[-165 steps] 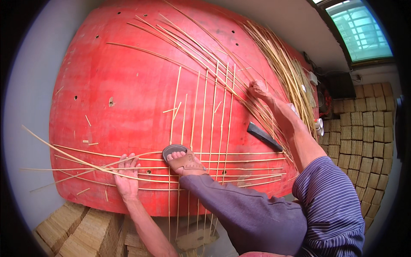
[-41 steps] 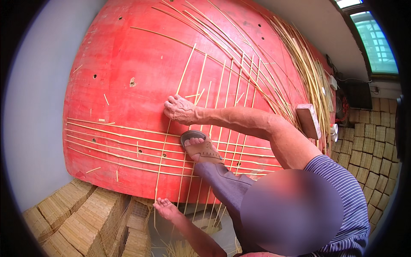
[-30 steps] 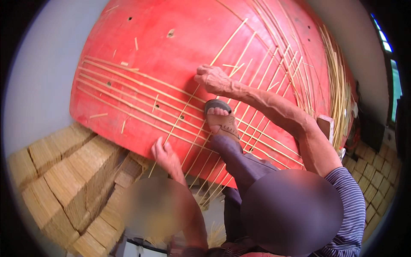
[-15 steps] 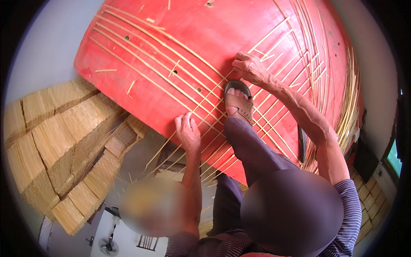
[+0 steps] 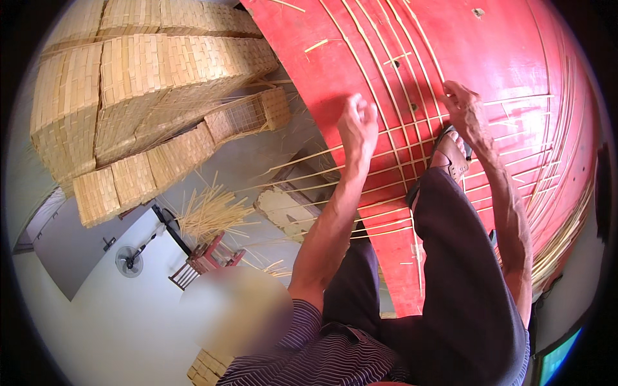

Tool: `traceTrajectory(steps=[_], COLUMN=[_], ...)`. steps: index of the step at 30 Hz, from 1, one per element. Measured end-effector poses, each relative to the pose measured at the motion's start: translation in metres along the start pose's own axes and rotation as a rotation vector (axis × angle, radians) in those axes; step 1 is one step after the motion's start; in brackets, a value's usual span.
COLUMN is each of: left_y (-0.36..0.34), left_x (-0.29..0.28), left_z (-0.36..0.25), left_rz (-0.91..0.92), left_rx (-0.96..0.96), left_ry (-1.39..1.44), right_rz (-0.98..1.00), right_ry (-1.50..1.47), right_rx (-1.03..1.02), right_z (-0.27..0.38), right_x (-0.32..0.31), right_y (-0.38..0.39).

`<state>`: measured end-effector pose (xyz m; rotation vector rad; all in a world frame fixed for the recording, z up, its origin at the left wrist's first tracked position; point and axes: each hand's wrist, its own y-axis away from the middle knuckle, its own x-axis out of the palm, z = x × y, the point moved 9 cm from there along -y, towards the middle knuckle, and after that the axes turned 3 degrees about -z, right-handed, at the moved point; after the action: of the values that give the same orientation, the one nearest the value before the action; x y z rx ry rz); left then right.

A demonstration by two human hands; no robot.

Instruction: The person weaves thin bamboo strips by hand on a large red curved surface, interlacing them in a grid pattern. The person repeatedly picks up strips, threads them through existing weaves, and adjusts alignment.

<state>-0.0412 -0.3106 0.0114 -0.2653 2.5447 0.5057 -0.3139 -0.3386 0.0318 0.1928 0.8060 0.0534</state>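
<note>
- crosswise strip (image 5: 412,125) lies right of centre, upper half of the frame; long axis slants gently up from left to right; it passes behind both your hands;
- your left hand (image 5: 358,132) covers its left stretch, fingers loosely half-curled; no strip shows between them, so it looks released;
- your right hand (image 5: 465,114) covers its right stretch, fingers bent inward; cannot tell if they pinch it; neither hand is clearly nearer;
- four lengthwise strips (image 5: 348,42) drop from the top edge, crossing yours between the hands;
- other crosswise strips (image 5: 389,152) run below, roughly parallel; their left ends jut past the edge of the red board (image 5: 508,32), over the grey floor (image 5: 238,164);
- your sandalled foot (image 5: 453,165) sits over the crossings, just below the right hand;
- long strip bundle (image 5: 566,238) at lower right; woven stacks (image 5: 187,64) fill upper left;
- loose strip pile (image 5: 209,209) left of centre, red wooden stool (image 5: 215,252) just below it; fan (image 5: 130,260) on the lower left; window (image 5: 560,354) at bottom right.
</note>
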Motion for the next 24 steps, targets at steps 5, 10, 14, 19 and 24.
traceTrajectory(steps=[5,10,14,19,24], left_y=[-0.038,-0.039,-0.042,-0.059,-0.053], left_x=[0.024,0.026,0.037,0.017,0.061], left_z=[0.039,0.016,0.013,-0.035,-0.066], left_rz=[0.04,0.205,0.393,0.383,0.728], left_rx=[-0.364,-0.483,-0.451,-0.071,-0.27], left_ry=[0.56,0.65,0.608,0.539,0.59], right_rz=[-0.001,0.093,0.162,0.18,0.178], right_ry=[0.044,-0.009,-0.363,-0.229,-0.292], right_rx=[0.177,0.352,0.296,0.307,0.294], right_z=[0.012,-0.005,-0.028,-0.005,-0.012], right_x=[0.028,0.034,0.059,0.036,0.029], right_y=[-0.02,-0.028,-0.033,-0.038,-0.04])
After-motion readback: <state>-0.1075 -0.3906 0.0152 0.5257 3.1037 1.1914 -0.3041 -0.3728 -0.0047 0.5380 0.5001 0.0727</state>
